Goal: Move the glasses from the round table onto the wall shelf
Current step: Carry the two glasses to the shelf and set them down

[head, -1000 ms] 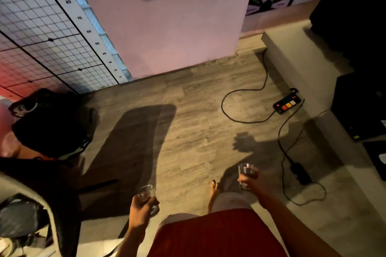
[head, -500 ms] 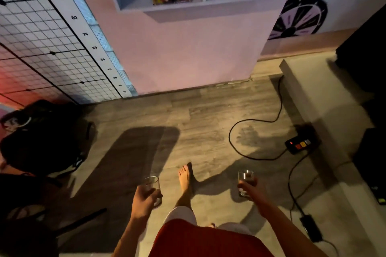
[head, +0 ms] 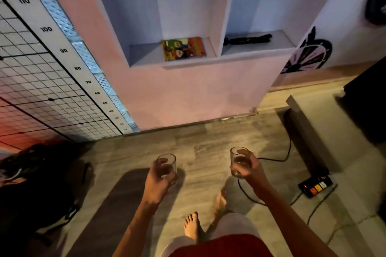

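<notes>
I hold one clear drinking glass in each hand, both upright, over the grey wooden floor. My left hand (head: 157, 181) grips the left glass (head: 168, 165) around its side. The right glass (head: 238, 160) sits in my right hand (head: 249, 168), fingers wrapped round it. Ahead, set into the pink wall, is the wall shelf (head: 188, 62) with two white compartments. The left compartment holds a colourful book (head: 183, 48); a black object (head: 247, 39) lies in the right one. The round table is out of view.
A black power strip (head: 315, 185) and its cables (head: 279, 158) lie on the floor at the right, beside a low grey ledge (head: 325, 129). A black bag (head: 37, 183) sits at the left under a wire grid panel (head: 31, 81). My bare feet (head: 193, 227) show below.
I have walked closer to the wall. The shelf now fills the upper view, and both hands have risen with their glasses.
</notes>
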